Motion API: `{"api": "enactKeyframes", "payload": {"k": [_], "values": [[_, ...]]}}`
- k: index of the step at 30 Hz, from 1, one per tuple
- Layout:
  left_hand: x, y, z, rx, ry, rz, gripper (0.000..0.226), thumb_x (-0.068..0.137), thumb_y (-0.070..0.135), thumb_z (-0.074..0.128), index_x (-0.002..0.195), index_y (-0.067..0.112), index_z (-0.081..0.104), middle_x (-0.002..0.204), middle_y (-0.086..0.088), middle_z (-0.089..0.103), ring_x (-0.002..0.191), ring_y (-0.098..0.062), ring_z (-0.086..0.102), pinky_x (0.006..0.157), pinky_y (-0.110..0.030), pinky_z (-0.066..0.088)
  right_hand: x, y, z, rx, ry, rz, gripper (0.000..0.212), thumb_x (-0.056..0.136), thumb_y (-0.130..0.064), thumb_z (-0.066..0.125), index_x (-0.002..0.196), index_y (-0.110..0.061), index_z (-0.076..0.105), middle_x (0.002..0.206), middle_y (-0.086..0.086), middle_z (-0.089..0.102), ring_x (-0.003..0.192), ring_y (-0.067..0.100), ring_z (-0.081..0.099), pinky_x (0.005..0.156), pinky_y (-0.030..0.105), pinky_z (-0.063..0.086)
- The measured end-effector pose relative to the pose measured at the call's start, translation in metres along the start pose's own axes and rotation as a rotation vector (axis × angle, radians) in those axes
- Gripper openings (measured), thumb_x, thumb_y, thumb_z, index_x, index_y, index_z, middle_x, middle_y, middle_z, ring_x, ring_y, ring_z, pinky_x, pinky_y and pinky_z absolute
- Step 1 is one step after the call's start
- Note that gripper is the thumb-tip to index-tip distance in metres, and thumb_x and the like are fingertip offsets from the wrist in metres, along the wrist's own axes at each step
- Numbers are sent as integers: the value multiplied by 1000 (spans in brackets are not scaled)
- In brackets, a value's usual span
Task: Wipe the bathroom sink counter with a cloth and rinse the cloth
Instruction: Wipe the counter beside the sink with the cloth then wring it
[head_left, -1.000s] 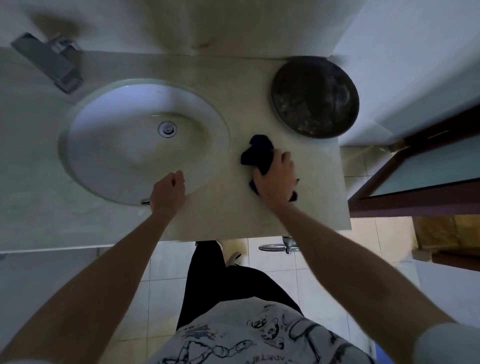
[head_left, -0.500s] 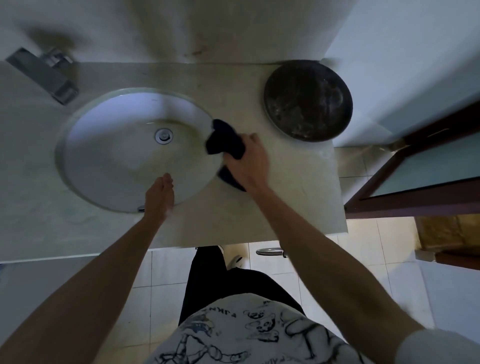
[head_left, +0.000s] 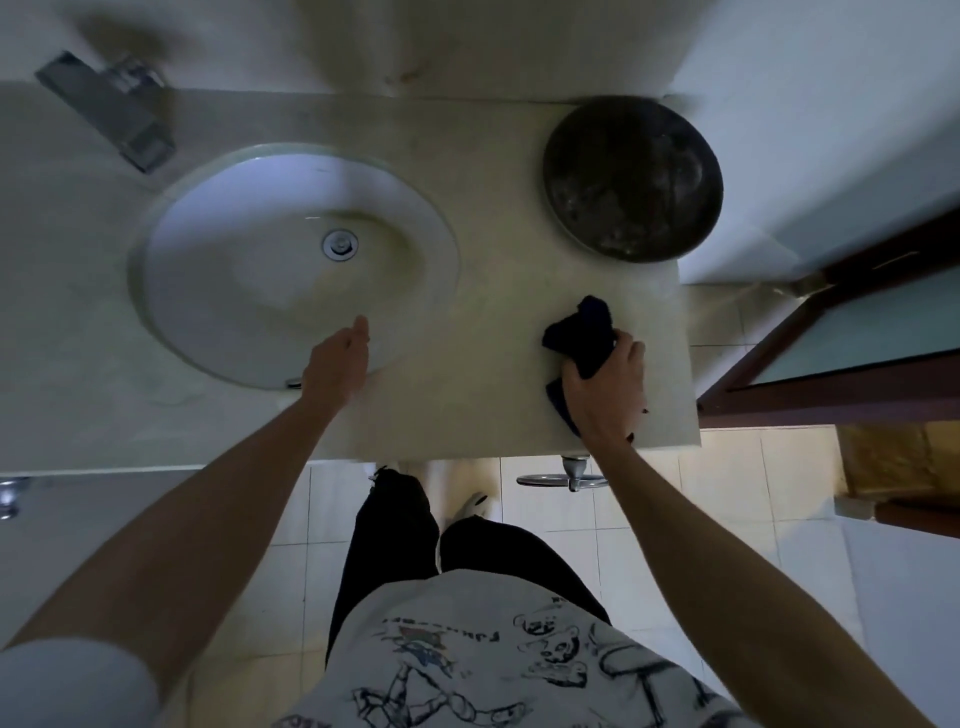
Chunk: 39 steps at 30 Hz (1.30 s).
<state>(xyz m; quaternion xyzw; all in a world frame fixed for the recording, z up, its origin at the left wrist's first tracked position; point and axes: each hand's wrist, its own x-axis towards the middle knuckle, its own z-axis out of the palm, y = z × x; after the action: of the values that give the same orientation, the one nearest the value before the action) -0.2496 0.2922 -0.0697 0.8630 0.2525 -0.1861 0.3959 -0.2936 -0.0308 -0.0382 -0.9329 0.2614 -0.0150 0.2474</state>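
A pale stone counter (head_left: 498, 171) holds an oval white sink (head_left: 249, 291) with a metal drain. My right hand (head_left: 605, 387) presses a dark blue cloth (head_left: 582, 332) flat on the counter near its right front corner. My left hand (head_left: 337, 361) rests on the sink's front rim with the fingers loosely together and nothing in it. A chrome faucet (head_left: 111, 111) stands at the back left of the sink.
A round dark dish (head_left: 631, 179) sits at the counter's back right corner. A brown door frame (head_left: 831, 395) stands to the right, close to the counter's edge. Below the counter are pale floor tiles (head_left: 649, 499) and my legs.
My right hand has swept the cloth from the sink's right rim back across the counter to its right front corner. My left hand stayed on the sink's front rim.
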Motion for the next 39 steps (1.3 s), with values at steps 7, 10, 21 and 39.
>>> {"api": "enactKeyframes", "payload": {"k": [7,10,21,39], "values": [[7,6,-11,-239,-83,-125,72,102,65,24,124,11,66,121,-9,67,114,-27,61,109,-47,42,-69,-112,73,75,-68,-82,58,71,-40,65,120,-13,51,111,5,52,98,24,54,76,36,49],[17,0,-17,-387,-134,-187,75,100,69,21,135,15,59,129,-6,63,119,-24,58,112,-48,40,-87,-160,102,164,-123,-123,54,72,-38,70,118,-15,54,109,2,54,95,21,55,71,30,45],[38,-6,-23,-585,-220,-331,69,106,56,21,124,4,63,100,-6,61,95,-19,56,102,-41,41,39,-246,108,353,-72,-372,39,79,-14,63,117,-5,63,107,14,60,90,32,61,72,40,53],[51,-33,-8,-443,-268,-287,63,104,60,23,86,24,71,103,-6,73,107,-26,66,98,-44,48,239,-270,129,-422,-257,-593,64,93,-27,59,151,-18,32,153,20,29,141,45,25,110,58,26]]}}
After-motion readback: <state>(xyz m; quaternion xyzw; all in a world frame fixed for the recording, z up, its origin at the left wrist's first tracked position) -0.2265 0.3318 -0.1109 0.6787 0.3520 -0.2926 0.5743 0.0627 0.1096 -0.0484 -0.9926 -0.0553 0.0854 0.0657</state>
